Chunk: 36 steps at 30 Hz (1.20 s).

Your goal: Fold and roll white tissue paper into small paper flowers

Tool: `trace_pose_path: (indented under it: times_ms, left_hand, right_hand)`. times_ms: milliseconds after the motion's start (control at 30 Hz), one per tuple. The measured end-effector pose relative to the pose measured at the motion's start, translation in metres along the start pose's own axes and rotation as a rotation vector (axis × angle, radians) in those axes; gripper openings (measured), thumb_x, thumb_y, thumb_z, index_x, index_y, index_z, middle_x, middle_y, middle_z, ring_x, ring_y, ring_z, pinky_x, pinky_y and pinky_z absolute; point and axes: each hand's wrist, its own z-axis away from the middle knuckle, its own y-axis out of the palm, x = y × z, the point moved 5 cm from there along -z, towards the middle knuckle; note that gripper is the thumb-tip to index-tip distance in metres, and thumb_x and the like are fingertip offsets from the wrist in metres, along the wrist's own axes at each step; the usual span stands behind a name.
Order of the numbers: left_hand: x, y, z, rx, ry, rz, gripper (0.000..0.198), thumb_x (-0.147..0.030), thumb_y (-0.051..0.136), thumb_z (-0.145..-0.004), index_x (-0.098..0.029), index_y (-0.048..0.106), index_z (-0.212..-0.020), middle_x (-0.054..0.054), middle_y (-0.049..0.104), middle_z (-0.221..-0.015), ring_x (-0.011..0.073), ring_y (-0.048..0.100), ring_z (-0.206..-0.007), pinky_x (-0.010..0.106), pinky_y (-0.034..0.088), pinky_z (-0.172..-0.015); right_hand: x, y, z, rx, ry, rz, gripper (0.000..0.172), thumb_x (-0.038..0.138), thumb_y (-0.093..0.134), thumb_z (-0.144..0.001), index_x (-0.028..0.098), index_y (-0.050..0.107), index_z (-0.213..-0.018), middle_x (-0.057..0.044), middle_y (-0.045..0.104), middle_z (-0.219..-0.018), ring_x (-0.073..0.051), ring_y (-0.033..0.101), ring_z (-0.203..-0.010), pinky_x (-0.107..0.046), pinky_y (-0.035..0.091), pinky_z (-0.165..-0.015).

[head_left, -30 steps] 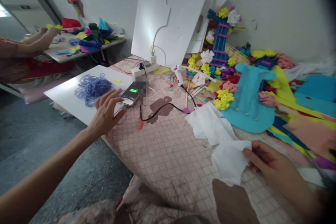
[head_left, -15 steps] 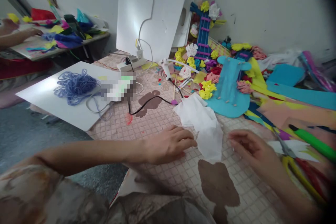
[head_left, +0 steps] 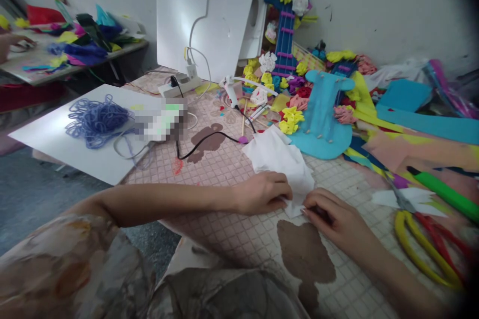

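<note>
White crepe-like paper [head_left: 282, 155], in a few loose layers, lies on the patterned tablecloth in front of me. My left hand [head_left: 264, 193] has its fingers curled onto the paper's near left edge. At the near right corner, my right hand [head_left: 337, 219] pinches the paper between thumb and fingers. Both hands rest low over the table, a small gap apart. To the right of my right hand lie scissors [head_left: 411, 232] with yellow and red handles, on white scraps. Beyond the paper stands a light-blue guitar-shaped cutout [head_left: 324, 144] with strings.
A white glue gun [head_left: 230, 92] stands behind the paper, its black cord crossing the table. Purple-blue yarn [head_left: 97, 122] sits on a white board [head_left: 37, 132]. Yellow paper flowers [head_left: 291, 120], coloured sheets and a green-handled tool [head_left: 445, 192] lie around. A co-worker's hand [head_left: 15, 40] is at another table.
Both hands have closed in on the white paper's near edge, the left moving right, the right moving left. They now grip it. The view has shifted slightly.
</note>
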Motion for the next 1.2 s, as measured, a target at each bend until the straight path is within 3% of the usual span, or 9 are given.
trace_pose_path:
  times_ms: [167, 300, 433, 667, 933, 1100, 1200]
  left_hand:
    - [0.005, 0.000, 0.000, -0.027, -0.081, 0.053, 0.026, -0.015, 0.060, -0.080, -0.012, 0.053, -0.105, 0.006, 0.061, -0.091, 0.0147, 0.055, -0.082, 0.026, 0.043, -0.077]
    - [0.003, 0.000, 0.001, -0.051, -0.035, 0.070, 0.010, -0.014, 0.057, -0.082, -0.013, 0.057, -0.092, 0.006, 0.059, -0.090, 0.0131, 0.054, -0.081, 0.023, 0.043, -0.074]
    - [0.001, 0.002, 0.001, -0.062, -0.003, 0.023, 0.012, -0.016, 0.052, -0.086, -0.013, 0.063, -0.084, 0.007, 0.058, -0.092, 0.0136, 0.054, -0.084, 0.024, 0.043, -0.078]
    - [0.000, 0.005, -0.002, -0.021, -0.110, -0.031, 0.015, -0.027, 0.064, -0.080, -0.014, 0.063, -0.086, 0.007, 0.057, -0.093, 0.0157, 0.055, -0.085, 0.026, 0.043, -0.077]
    - [0.004, 0.005, -0.003, 0.019, -0.123, -0.025, 0.028, -0.038, 0.070, -0.076, -0.015, 0.062, -0.091, 0.007, 0.056, -0.095, 0.0173, 0.055, -0.087, 0.027, 0.043, -0.075]
    - [0.009, 0.005, -0.007, 0.051, -0.115, 0.069, 0.007, -0.018, 0.060, -0.083, -0.015, 0.063, -0.088, 0.005, 0.057, -0.091, 0.0134, 0.055, -0.084, 0.024, 0.044, -0.076]
    - [0.010, 0.004, -0.008, 0.023, -0.101, 0.121, 0.010, -0.008, 0.056, -0.082, -0.014, 0.064, -0.084, 0.005, 0.059, -0.089, 0.0126, 0.056, -0.085, 0.023, 0.044, -0.079]
  right_hand:
    - [-0.003, 0.002, 0.002, -0.079, 0.084, 0.063, 0.005, 0.026, 0.053, -0.087, 0.023, 0.053, -0.091, 0.001, 0.054, -0.077, -0.014, 0.053, -0.061, -0.026, 0.043, -0.056]
    - [0.000, 0.001, 0.006, -0.138, 0.029, 0.075, 0.007, 0.024, 0.052, -0.089, 0.024, 0.053, -0.095, 0.000, 0.054, -0.083, -0.013, 0.053, -0.065, -0.025, 0.043, -0.059]
    - [0.009, 0.003, 0.007, -0.091, -0.073, 0.087, 0.013, 0.020, 0.044, -0.094, 0.025, 0.055, -0.092, -0.002, 0.055, -0.097, -0.013, 0.057, -0.078, -0.025, 0.044, -0.065]
    - [0.015, 0.008, 0.001, -0.065, 0.044, 0.151, 0.001, 0.024, 0.049, -0.090, 0.023, 0.050, -0.090, -0.002, 0.054, -0.092, -0.016, 0.057, -0.077, -0.027, 0.043, -0.063]
    - [0.008, 0.007, -0.007, 0.061, 0.106, 0.147, 0.011, 0.029, 0.057, -0.085, 0.024, 0.048, -0.089, 0.000, 0.053, -0.093, -0.018, 0.056, -0.079, -0.029, 0.042, -0.063]
    - [0.005, 0.006, -0.011, 0.052, 0.115, 0.131, 0.007, 0.026, 0.046, -0.090, 0.023, 0.049, -0.085, 0.000, 0.055, -0.087, -0.016, 0.056, -0.074, -0.028, 0.042, -0.062]
    - [0.005, 0.007, -0.009, -0.024, 0.107, 0.151, 0.009, 0.026, 0.046, -0.090, 0.023, 0.050, -0.083, -0.001, 0.056, -0.085, -0.016, 0.056, -0.073, -0.028, 0.042, -0.060]
